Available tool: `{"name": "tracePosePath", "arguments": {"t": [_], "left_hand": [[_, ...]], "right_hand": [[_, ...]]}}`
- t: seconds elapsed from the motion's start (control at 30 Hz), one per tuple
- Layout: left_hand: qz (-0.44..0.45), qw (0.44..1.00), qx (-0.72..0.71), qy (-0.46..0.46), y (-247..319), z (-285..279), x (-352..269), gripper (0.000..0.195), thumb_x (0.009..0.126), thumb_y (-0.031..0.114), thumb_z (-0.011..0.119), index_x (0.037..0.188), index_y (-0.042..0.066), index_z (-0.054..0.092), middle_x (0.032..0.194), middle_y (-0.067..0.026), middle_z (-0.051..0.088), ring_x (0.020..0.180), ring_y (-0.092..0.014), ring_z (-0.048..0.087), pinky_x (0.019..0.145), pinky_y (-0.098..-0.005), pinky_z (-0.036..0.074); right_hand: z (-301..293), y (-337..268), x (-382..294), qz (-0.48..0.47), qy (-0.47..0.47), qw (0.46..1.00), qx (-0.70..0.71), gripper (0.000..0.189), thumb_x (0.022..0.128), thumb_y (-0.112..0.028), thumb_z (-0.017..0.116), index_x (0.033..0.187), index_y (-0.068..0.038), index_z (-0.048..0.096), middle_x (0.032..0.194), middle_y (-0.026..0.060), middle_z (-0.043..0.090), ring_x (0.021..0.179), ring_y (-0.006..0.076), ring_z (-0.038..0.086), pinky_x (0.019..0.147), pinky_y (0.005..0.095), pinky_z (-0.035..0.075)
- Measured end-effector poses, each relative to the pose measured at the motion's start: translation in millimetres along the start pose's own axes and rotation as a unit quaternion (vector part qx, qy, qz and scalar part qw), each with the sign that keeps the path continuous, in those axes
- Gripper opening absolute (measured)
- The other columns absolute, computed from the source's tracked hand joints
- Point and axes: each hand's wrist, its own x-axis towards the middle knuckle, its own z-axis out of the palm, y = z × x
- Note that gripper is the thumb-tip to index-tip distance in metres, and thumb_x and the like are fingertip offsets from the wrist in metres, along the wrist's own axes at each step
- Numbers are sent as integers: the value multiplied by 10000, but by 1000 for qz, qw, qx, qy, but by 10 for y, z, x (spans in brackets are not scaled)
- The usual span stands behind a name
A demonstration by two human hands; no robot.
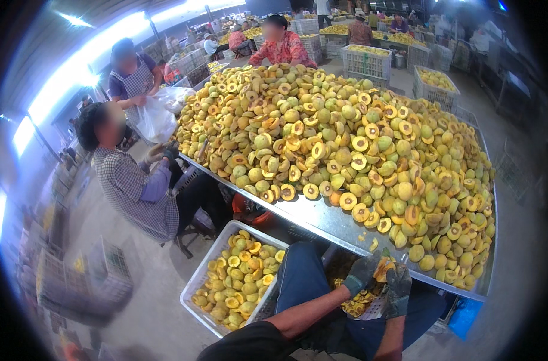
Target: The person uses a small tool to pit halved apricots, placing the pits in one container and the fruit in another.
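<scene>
My left hand, in a dark work glove, grips one side of an orange-yellow peach piece. My right hand, gloved the same way, closes on its other side. Both are just off the near edge of a metal tray table. A short shiny metal bit shows by my right fingertips; whether I hold it cannot be told. Below my hands, a light plastic basket between my legs contains pits and fruit scraps. Halved peaches, many with pits showing, are heaped on the tray.
A white plastic crate of pitted peach halves stands left of my leg. A seated co-worker is at the tray's left side, another person stands with plastic bags, and one is across. Fruit crates stand behind.
</scene>
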Motion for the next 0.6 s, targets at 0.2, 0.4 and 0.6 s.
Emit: {"name": "tracePosePath", "arguments": {"t": [0.2, 0.4, 0.6], "left_hand": [[-350, 561, -751, 2, 95, -96, 123, 358, 1005, 211, 452, 1307, 25, 493, 1140, -99, 631, 1023, -207, 614, 892, -330, 500], [-159, 777, -604, 72, 348, -308, -4, 504, 1003, 454, 381, 1217, 25, 537, 1077, -99, 626, 996, -202, 608, 891, -337, 506], [-272, 584, -765, 7, 126, -519, -4, 615, 957, 557, 389, 1217, 18, 534, 1088, -129, 608, 980, -256, 597, 854, -373, 511]], "right_hand": [[-53, -82, -9, 142, -8, 975, 172, 264, 907, -210, 587, 1051, 12, 595, 900, 99, 626, 805, 184, 593, 682, 334, 486], [-26, -49, -59, 212, -21, 887, 409, 286, 934, -225, 604, 1114, -6, 562, 1001, 100, 609, 895, 173, 575, 748, 312, 494], [-151, 141, 361, 36, -15, 985, 168, 321, 894, -287, 652, 1102, -53, 579, 913, 126, 623, 713, 232, 605, 553, 340, 493]]}}
